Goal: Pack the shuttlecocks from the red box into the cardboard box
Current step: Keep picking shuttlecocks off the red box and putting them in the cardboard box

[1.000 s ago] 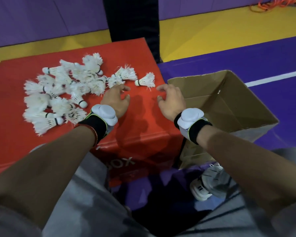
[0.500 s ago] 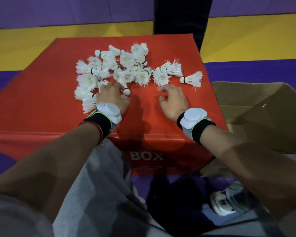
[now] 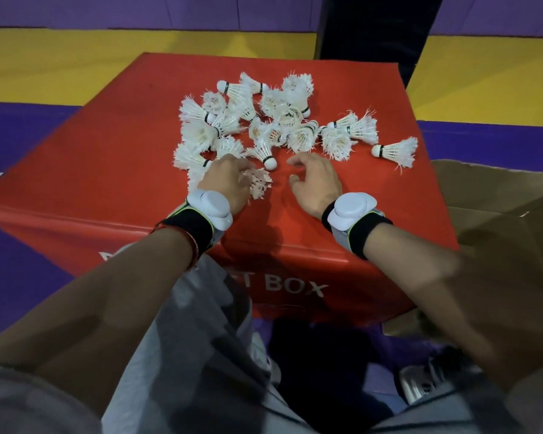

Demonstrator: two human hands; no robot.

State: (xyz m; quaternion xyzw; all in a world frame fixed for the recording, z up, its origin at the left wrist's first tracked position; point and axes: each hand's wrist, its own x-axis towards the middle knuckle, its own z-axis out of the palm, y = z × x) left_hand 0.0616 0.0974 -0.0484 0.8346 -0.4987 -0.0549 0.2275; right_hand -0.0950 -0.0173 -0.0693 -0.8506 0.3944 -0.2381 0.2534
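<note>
Gripping a half-hidden shuttlecock (image 3: pixel 260 185), left hand (image 3: pixel 229 180); right hand (image 3: pixel 319 183) loose-fingered, cardboard box (image 3: pixel 499 198) cropped.

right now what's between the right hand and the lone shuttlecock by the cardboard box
Head view: only bare red box top between the right hand and the lone shuttlecock.

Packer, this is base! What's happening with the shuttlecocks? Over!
Left hand grips one shuttlecock. Right hand open, empty. Pile on red box; cardboard box alongside. Nothing blocking.
</note>
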